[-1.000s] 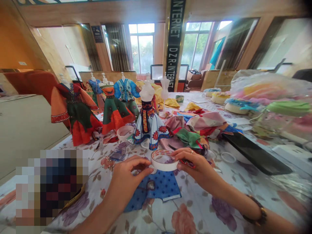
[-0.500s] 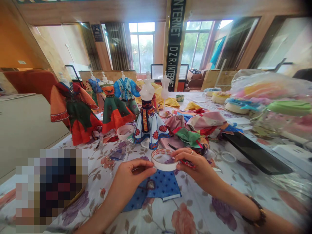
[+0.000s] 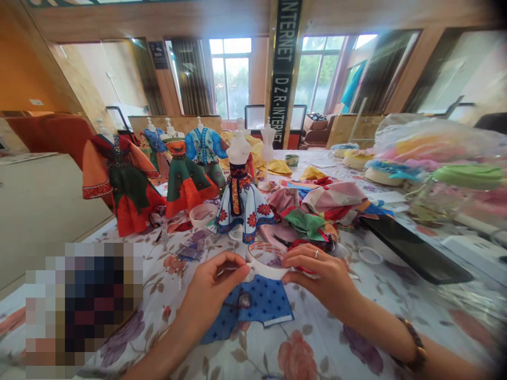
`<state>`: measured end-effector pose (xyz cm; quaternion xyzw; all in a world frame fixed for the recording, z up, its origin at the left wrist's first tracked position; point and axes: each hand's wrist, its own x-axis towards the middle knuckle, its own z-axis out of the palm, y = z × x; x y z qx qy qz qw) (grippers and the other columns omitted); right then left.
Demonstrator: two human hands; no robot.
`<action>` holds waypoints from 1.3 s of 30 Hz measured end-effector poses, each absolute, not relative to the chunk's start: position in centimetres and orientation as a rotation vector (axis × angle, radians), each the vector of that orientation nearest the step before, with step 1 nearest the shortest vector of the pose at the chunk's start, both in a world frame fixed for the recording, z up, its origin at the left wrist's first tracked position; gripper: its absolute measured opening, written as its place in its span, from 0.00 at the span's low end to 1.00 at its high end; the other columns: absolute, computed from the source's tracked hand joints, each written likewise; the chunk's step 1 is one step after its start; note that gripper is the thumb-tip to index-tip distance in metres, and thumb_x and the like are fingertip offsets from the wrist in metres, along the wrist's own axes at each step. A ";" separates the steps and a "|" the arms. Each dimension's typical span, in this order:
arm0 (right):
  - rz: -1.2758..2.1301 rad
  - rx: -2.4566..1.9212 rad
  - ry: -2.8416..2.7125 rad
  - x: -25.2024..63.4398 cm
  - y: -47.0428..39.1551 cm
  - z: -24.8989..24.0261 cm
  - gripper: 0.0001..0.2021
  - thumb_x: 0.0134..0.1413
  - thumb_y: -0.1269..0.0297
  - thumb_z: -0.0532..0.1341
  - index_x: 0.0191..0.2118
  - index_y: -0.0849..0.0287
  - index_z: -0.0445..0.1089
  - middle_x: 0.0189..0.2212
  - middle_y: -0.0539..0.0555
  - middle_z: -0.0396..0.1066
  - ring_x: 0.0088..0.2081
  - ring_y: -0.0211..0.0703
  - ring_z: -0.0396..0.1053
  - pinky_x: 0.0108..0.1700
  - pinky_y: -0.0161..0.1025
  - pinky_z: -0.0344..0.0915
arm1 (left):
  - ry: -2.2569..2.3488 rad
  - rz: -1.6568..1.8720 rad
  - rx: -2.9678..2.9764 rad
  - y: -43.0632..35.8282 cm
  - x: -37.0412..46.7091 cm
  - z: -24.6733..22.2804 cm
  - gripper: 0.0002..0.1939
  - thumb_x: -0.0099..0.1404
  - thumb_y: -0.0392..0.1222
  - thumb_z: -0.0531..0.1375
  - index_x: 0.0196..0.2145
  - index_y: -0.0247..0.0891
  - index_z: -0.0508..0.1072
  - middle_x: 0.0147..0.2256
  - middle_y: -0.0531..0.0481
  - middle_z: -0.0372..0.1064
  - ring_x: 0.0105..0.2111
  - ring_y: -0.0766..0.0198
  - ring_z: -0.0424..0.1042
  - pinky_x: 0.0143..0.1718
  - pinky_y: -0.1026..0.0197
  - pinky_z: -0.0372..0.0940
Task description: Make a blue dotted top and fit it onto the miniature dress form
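A roll of white tape (image 3: 266,271) with red print inside its core is held above the table between my two hands. My right hand (image 3: 317,268), wearing a ring, grips the right side of the roll between thumb and fingers. On the left side, my left hand (image 3: 222,275) pinches at the roll's edge with thumb and forefinger; whether it has a loose tape end is too small to tell. Below the roll lies a blue patterned cloth piece (image 3: 263,303) with a white strip along its lower right edge and a small clear object (image 3: 244,300) on it.
Dressed doll forms (image 3: 240,198) stand behind my hands and to the left. Fabric scraps (image 3: 312,211) are heaped beyond the right hand, beside a black phone (image 3: 418,248). A green-lidded jar (image 3: 461,190) stands at far right. A floral cloth (image 3: 299,353) covers the table.
My left thumb and forefinger have shifted slightly up at the roll's edge. My right hand has lowered a little and its fingers have moved on the roll.
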<state>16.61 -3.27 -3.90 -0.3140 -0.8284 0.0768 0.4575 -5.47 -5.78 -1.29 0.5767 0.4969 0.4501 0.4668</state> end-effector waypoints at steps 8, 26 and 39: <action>0.168 -0.884 -1.841 16.2 -4.4 -3.4 0.02 0.50 0.63 0.65 0.32 0.53 0.75 0.31 0.51 0.77 0.32 0.42 0.75 0.34 0.35 0.71 | 1.073 1.255 1.159 -6.2 -4.7 -2.1 0.14 0.54 0.43 0.65 0.35 0.41 0.65 0.31 0.55 0.73 0.34 0.65 0.73 0.41 0.61 0.67; 0.453 -0.700 -1.984 14.0 -5.9 -3.0 0.07 0.54 0.59 0.61 0.32 0.54 0.75 0.34 0.52 0.76 0.34 0.40 0.74 0.37 0.34 0.72 | 1.199 0.901 1.846 -8.4 -4.1 -0.9 0.14 0.67 0.48 0.51 0.43 0.44 0.72 0.40 0.53 0.73 0.39 0.60 0.70 0.43 0.61 0.62; 0.379 -0.949 -1.860 15.7 -5.0 -1.4 0.04 0.55 0.65 0.61 0.35 0.55 0.73 0.28 0.49 0.73 0.28 0.38 0.70 0.32 0.34 0.67 | 1.200 0.687 2.316 -7.3 -5.6 0.2 0.12 0.69 0.42 0.48 0.39 0.42 0.71 0.37 0.50 0.71 0.38 0.61 0.69 0.42 0.60 0.63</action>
